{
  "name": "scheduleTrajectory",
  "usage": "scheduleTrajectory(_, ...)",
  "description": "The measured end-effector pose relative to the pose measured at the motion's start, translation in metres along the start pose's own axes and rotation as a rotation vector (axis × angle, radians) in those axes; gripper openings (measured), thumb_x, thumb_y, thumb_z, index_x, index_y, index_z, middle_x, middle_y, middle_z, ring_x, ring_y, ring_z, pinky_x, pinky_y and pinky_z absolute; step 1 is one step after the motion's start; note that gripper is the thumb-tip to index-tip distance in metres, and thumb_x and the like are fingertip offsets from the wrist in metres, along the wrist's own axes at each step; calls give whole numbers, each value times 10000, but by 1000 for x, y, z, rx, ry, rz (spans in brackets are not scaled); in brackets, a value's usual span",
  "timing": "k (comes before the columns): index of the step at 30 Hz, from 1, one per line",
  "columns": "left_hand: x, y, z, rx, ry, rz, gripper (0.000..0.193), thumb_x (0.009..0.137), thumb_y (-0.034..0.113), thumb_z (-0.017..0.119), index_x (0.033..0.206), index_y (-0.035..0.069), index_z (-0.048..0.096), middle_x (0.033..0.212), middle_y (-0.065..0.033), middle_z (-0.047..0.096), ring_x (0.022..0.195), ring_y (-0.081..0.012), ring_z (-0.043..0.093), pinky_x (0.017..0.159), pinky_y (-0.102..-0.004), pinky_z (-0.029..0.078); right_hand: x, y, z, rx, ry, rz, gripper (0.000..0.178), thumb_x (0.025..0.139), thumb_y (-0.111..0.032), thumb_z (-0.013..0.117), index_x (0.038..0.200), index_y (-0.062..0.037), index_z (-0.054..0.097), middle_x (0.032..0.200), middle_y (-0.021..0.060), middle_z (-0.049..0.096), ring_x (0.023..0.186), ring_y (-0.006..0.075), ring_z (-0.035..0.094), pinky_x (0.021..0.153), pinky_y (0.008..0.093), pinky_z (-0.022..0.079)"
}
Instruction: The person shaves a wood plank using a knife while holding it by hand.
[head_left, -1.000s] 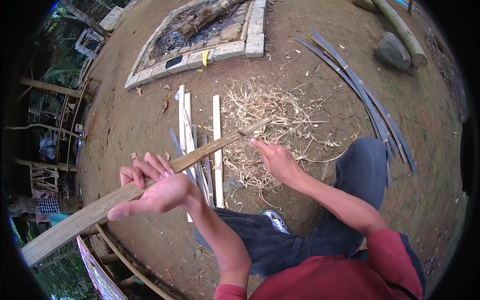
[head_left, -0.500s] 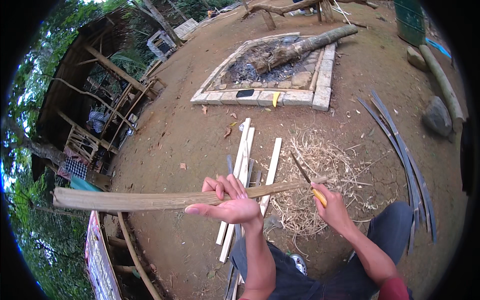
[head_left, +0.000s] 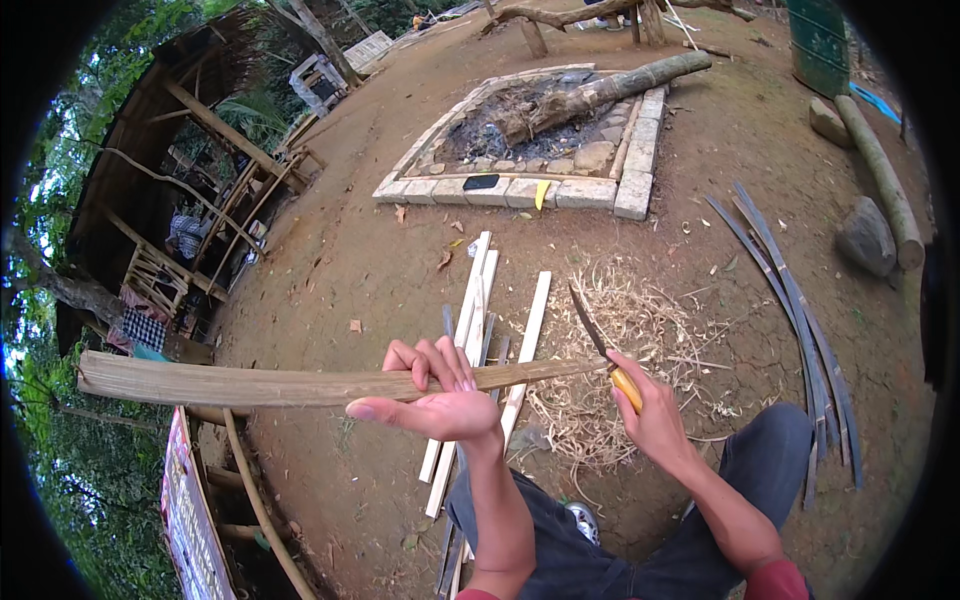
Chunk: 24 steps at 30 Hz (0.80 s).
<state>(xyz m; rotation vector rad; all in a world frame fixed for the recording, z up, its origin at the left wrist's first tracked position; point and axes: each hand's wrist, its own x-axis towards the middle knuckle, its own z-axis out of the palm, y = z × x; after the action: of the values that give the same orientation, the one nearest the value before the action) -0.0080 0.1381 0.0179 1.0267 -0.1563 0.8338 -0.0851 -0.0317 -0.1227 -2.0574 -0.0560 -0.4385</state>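
My left hand (head_left: 440,395) is closed around the middle of a long, flat wooden slat (head_left: 220,387), palm up, with the thumb stretched along it. The broad end of the slat reaches far to the left; its right end narrows to a taper. In my right hand (head_left: 648,415) is a knife with an orange-yellow handle (head_left: 627,390) and a dark, thin blade (head_left: 587,320) slanting up and away. The knife is beside the slat's tapered tip; I cannot tell whether the two touch. Curly wood shavings (head_left: 630,330) lie in a heap on the ground beneath.
Pale sawn strips (head_left: 525,360) lie on the ground before my knees, and dark split strips (head_left: 790,300) on the right. Ahead is a stone-edged fire pit (head_left: 590,195) with a log (head_left: 600,95), a dark phone-like slab (head_left: 481,182) and a yellow object (head_left: 542,194). A rock (head_left: 865,237) sits right.
Both hands, the slat and the knife stand slightly further left in view, as the whole scene has shifted. The knife blade points up more steeply, and the slat's tip now ends near the handle.
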Motion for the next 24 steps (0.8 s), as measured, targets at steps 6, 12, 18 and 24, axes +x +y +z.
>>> scheduleTrajectory(6,0,-2,-4,15,-46,-15,708,887,823,208,668,152,255,482,40,206,403,-69,160,349,-207,139,-4,5,1,-8,-118,63,499,888,-6,609,1374,-94,536,854,228,673,749,391,668,680,436,505)
scheduleTrajectory(12,-1,-2,-4,18,-43,-2,703,896,813,190,668,152,258,474,42,195,396,-69,157,345,-202,141,-6,0,8,21,-105,-3,498,887,-5,608,1371,-96,539,849,231,671,750,386,666,681,445,510)
scheduleTrajectory(18,-1,0,-4,59,-29,-10,701,887,825,163,648,170,236,497,46,211,413,-67,162,371,-201,148,-4,-1,3,22,-142,38,502,889,-4,603,1377,-103,537,845,235,669,743,384,664,675,446,504)
scheduleTrajectory(24,2,-2,-5,34,-48,-12,703,886,826,164,643,171,236,487,47,206,406,-64,168,363,-196,150,0,-4,3,16,-101,26,508,899,-15,597,1394,-101,521,831,247,661,736,387,661,665,458,492)
